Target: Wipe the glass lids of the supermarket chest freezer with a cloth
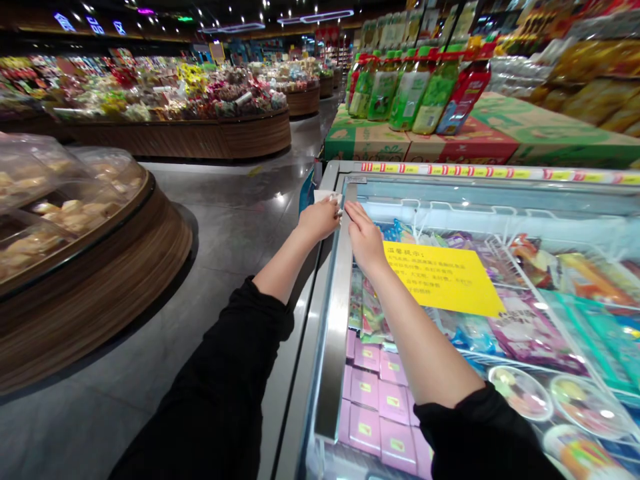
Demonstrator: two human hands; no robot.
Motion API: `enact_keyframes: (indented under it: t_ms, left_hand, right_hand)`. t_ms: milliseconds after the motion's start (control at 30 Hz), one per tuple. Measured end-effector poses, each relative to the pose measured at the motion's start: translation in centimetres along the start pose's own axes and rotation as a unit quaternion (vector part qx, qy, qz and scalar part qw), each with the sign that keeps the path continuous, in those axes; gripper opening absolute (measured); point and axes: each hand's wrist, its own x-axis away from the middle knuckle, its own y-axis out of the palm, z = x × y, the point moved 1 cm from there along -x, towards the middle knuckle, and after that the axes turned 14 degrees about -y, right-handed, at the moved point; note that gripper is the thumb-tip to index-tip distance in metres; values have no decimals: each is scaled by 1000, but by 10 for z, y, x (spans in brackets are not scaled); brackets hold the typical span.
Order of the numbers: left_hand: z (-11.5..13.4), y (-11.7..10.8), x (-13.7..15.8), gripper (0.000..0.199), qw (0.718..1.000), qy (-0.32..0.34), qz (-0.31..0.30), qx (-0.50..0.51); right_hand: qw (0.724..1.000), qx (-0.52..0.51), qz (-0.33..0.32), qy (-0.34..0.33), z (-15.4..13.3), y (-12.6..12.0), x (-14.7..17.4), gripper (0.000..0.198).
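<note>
At the far left corner of a chest freezer (326, 313), my left hand (320, 220) is closed around a crumpled white tissue (324, 195) and rests against the metal rim. My right hand (366, 239) lies beside it on the frame edge of the glass lid, fingers stretched out and holding nothing. A yellow paper notice (450, 279) is on the glass, right of my right hand. Below the glass are pink boxes (364, 427), bagged frozen food (530, 327) and round clear-lidded tubs (520, 392).
Behind the freezer, bottles with green caps (410, 93) stand on stacked cartons (370, 141). A curved wooden display (145, 267) with covered baked goods is on the left. Grey tiled floor (235, 213) runs between it and the freezer. A price-label strip (450, 171) lines the freezer's back.
</note>
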Motion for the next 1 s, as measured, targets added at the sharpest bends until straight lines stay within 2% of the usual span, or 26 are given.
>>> enact_keyframes:
  t_ms: [133,267,400,667,733,867,1000]
  left_hand:
    - [11,1,-21,43,1000,-7,1,-11]
    - [13,-2,-6,46,1000,-3,1,-23]
    - [2,0,-1,43,1000,7,2,-1]
    - [-8,9,-61,40,999,20,-29,41]
    - [-7,9,-61,39,998,25,-36,34]
    - [-9,8,-43,38,997,56,-50,22]
    - [-11,9,-42,44,996,64,-57,31]
  right_hand:
    - [1000,-4,-3,-2,1,1,0,59]
    - [1000,-18,-1,-1,0,1,1,56]
    - [1000,-30,1,4,-2,-1,2,57]
    - [1000,-20,4,7,-7,-2,4,57]
    - [1000,-14,4,11,-8,-2,7,57]
    - [1000,-4,-14,9,-6,-6,5,57]
    - [998,16,-59,-2,12,-8,-22,55]
